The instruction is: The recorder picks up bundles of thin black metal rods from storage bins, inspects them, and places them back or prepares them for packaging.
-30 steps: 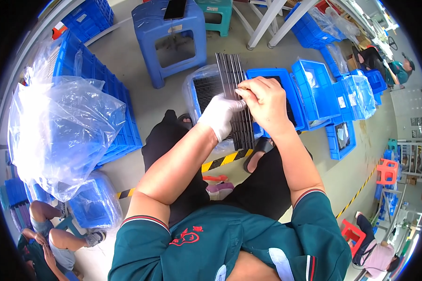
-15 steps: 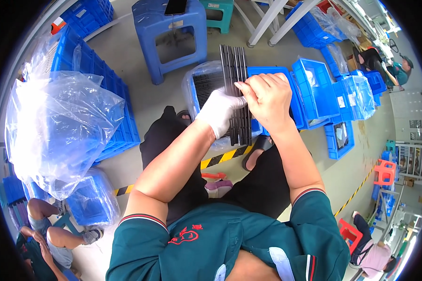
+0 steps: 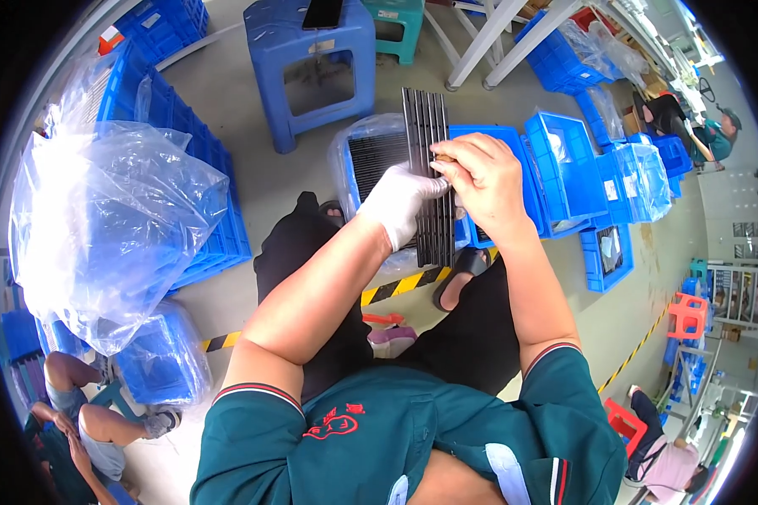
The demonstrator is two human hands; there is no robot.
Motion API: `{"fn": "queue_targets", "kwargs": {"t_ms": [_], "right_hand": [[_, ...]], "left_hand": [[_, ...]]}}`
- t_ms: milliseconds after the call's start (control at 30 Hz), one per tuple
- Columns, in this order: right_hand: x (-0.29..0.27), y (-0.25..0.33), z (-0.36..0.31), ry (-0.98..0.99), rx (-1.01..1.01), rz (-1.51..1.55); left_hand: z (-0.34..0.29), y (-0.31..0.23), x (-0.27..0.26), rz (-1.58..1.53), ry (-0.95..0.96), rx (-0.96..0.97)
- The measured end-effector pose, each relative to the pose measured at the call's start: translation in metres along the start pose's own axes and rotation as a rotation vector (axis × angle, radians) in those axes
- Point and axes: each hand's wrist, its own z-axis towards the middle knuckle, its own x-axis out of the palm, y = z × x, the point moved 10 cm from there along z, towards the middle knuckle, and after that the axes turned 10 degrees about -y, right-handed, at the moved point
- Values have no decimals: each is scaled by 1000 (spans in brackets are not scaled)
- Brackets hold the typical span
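Both hands work close together over one bundle of slender black strips [image 3: 426,126]. The left hand [image 3: 400,202], in one white glove, is clamped around the bundle at mid-length, thumb across the front. The right hand [image 3: 484,181], bare, has its thumb and forefinger brought together at the bundle's right edge; what they pinch is too small to tell. About five strips can be distinguished, standing lengthwise; an exact count is not possible.

Below the bundle are two blue crates, side by side. The left crate [image 3: 387,126] has a clear plastic liner and holds rows of black strips; the right crate [image 3: 531,189] is partly hidden by the right hand.

Further right: one deep blue crate [image 3: 585,172], one small blue crate [image 3: 596,269] and one film-wrapped crate [image 3: 644,181].

Left: one stack of blue crates [image 3: 202,160] draped with one clear plastic bag [image 3: 109,219]; one wrapped crate [image 3: 160,362] sits on the floor below.

Beyond: one blue stool [image 3: 269,71] carrying one flat black device [image 3: 322,13], and one green stool [image 3: 406,38]. Two red stools [image 3: 688,314] stand at far right.

Three other people are visible near the rim.
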Motion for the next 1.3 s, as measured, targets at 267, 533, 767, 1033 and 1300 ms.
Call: {"fn": "queue_targets", "kwargs": {"t_ms": [267, 533, 767, 1033, 1300], "right_hand": [[3, 21, 3, -39, -195, -100], [12, 17, 3, -15, -136, -22], [13, 3, 8, 55, 31, -43], [12, 27, 7, -101, -216, -182], [19, 27, 9, -72, -182, -281]], "left_hand": [[9, 4, -8, 66, 8, 40], [2, 1, -10, -14, -75, -20], [5, 0, -16, -24, -83, -4], [7, -5, -13, 89, -15, 93], [18, -7, -18, 359, 9, 278]]}}
